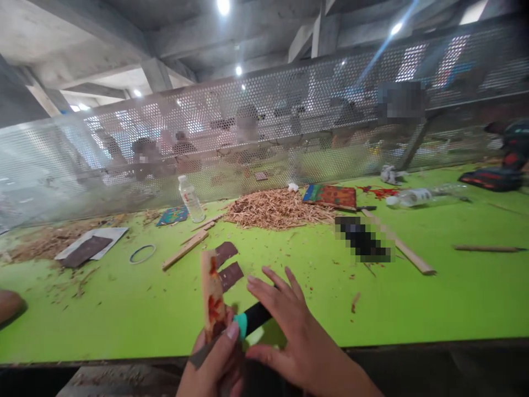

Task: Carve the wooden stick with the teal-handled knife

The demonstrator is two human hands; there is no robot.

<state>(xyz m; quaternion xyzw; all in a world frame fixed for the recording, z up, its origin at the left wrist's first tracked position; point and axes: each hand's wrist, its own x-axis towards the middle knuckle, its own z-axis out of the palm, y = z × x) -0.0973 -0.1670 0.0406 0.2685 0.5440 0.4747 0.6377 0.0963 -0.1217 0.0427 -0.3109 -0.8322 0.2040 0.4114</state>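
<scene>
My left hand (221, 358) is closed around a pale wooden piece (212, 292) with red-brown stained patches, held upright at the front edge of the table. A black-handled tool (257, 318) with a teal collar crosses the same hand, the thumb pressing near the collar. Below that thumb a grey flat strip (202, 354) sticks out; whether it is the tool's blade I cannot tell. My right hand (289, 325) has its fingers spread over the black handle, not wrapped around it. Just beyond the wooden piece lie two brown sandpaper scraps (231, 275).
Wood shavings (273, 209) are heaped at the back of the green table (144, 314). Around them are a plastic bottle (190, 201), another lying bottle (417, 197), wooden strips (185, 251), a pencil-like stick (487, 248) and a cordless drill (504, 160). A perforated screen (285, 121) stands behind.
</scene>
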